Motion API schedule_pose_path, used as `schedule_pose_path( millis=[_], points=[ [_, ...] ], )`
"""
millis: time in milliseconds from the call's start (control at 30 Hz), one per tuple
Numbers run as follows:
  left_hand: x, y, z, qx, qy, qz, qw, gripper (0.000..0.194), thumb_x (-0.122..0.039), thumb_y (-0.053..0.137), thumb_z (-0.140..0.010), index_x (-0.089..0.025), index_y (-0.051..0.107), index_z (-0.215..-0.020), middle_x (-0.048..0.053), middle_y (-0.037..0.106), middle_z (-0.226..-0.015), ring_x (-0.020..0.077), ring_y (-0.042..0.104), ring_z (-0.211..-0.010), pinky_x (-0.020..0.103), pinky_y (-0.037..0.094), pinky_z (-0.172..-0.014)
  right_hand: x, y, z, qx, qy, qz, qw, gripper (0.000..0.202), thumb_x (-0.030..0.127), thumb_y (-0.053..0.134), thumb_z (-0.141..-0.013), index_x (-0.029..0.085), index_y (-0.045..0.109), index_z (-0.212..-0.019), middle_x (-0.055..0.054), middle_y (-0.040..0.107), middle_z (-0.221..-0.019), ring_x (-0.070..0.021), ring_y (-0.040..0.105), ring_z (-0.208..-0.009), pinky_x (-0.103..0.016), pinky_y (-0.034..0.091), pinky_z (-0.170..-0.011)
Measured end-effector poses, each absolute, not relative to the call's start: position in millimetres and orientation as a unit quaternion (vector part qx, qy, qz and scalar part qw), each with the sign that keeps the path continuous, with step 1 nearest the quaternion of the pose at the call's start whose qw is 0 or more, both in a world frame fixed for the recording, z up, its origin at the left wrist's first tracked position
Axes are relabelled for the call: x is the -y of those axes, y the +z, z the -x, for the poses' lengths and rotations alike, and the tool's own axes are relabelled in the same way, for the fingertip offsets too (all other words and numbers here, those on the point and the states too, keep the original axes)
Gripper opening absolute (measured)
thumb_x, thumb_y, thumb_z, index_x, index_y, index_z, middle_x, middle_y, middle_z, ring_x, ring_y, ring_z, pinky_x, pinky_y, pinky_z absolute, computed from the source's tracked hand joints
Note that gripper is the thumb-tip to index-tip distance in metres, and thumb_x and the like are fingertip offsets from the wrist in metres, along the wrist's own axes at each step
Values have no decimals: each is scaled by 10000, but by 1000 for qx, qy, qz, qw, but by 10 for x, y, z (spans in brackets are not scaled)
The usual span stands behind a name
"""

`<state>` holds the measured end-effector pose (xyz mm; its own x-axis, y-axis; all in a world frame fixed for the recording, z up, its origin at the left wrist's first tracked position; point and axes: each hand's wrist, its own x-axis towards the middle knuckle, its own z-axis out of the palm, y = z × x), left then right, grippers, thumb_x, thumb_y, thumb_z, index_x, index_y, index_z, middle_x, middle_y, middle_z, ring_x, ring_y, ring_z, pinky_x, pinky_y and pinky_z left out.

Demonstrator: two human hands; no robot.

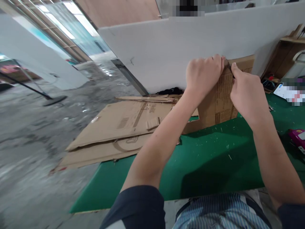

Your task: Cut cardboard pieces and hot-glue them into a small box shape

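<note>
A brown cardboard piece [222, 98] with printing on it stands upright on the green tabletop [205, 156], near the white partition. Closed in a fist, my left hand [203, 74] grips its upper edge. My right hand [249, 93] is closed around a thin dark tool that looks like a knife [230, 68], its thumb pressed along it. The tool lies at the cardboard's top, between the two hands. Its handle is mostly hidden in my right fingers. Flattened cardboard sheets [114, 124] lie stacked to the left, partly behind my left forearm.
A white partition [152, 54] runs along the table's back. At the right are a phone [284, 92], a magenta tape measure [297, 136] and a wooden box [276, 60]. Pale scraps dot the tabletop. The cardboard stack overhangs the table's left edge above a grey floor [30, 143].
</note>
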<state>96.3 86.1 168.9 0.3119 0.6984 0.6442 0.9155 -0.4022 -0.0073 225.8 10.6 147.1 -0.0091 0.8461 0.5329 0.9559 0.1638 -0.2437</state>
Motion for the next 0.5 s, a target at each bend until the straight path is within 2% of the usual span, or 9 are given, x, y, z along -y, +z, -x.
schedule_pose_path(
  millis=[233, 367, 500],
  points=[
    [-846, 1660, -1006, 501, -279, 776, 262, 749, -449, -23, -1000, -207, 686, -973, 154, 725, -829, 285, 652, -745, 410, 323, -579, -12, 1289, -2211, 682, -119, 656, 301, 575, 251, 256, -1004, 222, 246, -1579, -137, 606, -980, -183, 556, -734, -326, 427, -609],
    [-812, 1684, -993, 504, -267, 783, 247, 669, -419, 38, -1007, -245, 684, -988, 134, 730, -844, 300, 662, -762, 425, 347, -595, 18, 1220, -2196, 670, -116, 673, 291, 595, 237, 308, -992, 253, 235, -1582, -128, 594, -987, -184, 555, -726, -323, 423, -610],
    [-801, 1702, -966, 489, -263, 792, 253, 698, -440, 9, -992, -275, 687, -987, 119, 733, -823, 304, 669, -746, 432, 357, -572, 11, 1133, -2210, 672, -122, 659, 316, 613, 234, 291, -982, 283, 218, -1589, -114, 573, -941, -179, 533, -679, -306, 410, -560]
  ],
)
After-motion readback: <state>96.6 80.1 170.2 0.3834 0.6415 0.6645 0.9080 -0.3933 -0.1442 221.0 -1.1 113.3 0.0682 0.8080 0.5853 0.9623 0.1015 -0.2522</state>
